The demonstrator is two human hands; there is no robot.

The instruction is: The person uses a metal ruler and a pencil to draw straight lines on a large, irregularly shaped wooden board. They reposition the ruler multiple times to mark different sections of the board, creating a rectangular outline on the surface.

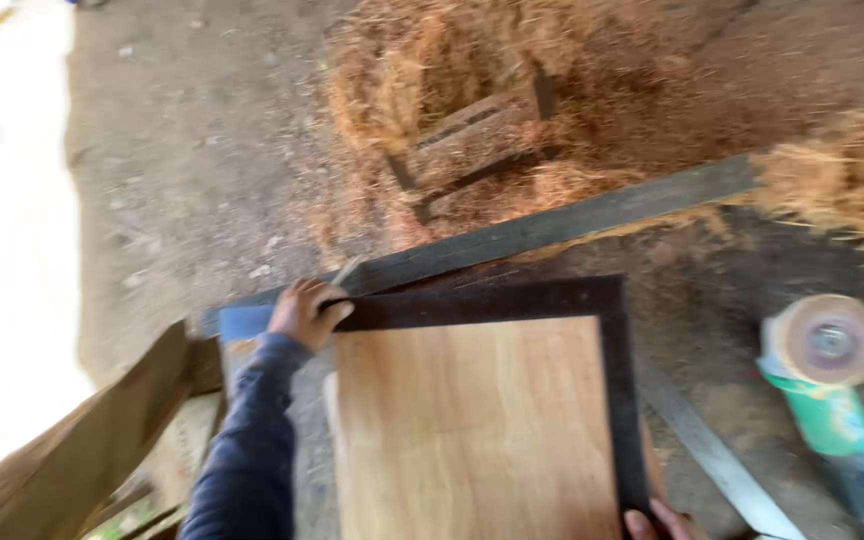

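Left hand [304, 312] grips the dark-framed plywood panel [472, 420] at its far-left corner; right hand [657, 522] clamps its near-right edge.

Packages: none are showing anywhere in the view.
Labels: a green band [832, 415] is wrapping the body of the angle grinder [837, 400] at the right, just under its round disc; it may be a label, but blur is hiding any print or edge.
Signs: none are appearing on the floor or on the timber.
Screens: none are showing.
Other printed surfaces: none are standing out; the motion blur is softening all fine detail.
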